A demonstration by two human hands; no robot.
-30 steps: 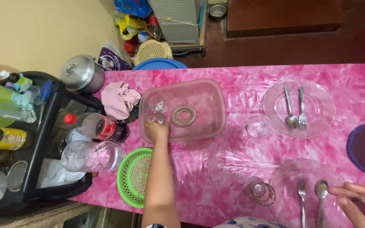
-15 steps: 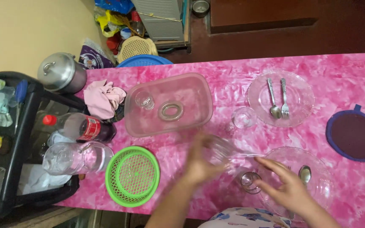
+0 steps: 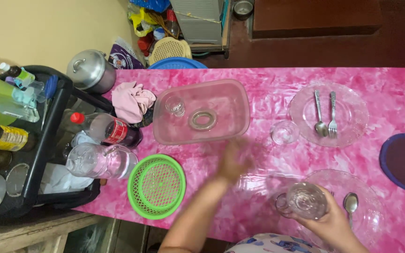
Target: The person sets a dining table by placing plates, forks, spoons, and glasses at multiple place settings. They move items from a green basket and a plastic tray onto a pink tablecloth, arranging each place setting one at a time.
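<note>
right hand (image 3: 333, 224) wrapped around a clear glass (image 3: 307, 201) beside the near plate (image 3: 371, 206); left hand (image 3: 234, 160) blurred above the pink tablecloth (image 3: 258, 89), finger spread impossible to tell.

On my counter (image 3: 268, 79) the tub (image 3: 201, 112) sits at the far middle, with a small glass (image 3: 175, 106) and a ring (image 3: 203, 119) inside it. Left of the tub lies a cloth (image 3: 132, 102), with a pot (image 3: 90, 70) behind it. A basket (image 3: 157, 186) sits at the near edge, left of my left hand (image 3: 233, 161). My right hand (image 3: 331, 220) holds a glass (image 3: 308, 200) over the near plate (image 3: 366, 197); a spoon (image 3: 350, 204) lies on that plate. The far plate (image 3: 352, 107) carries a second spoon (image 3: 319, 119) and a fork (image 3: 333, 117), with a bowl (image 3: 285, 132) just left.
</note>
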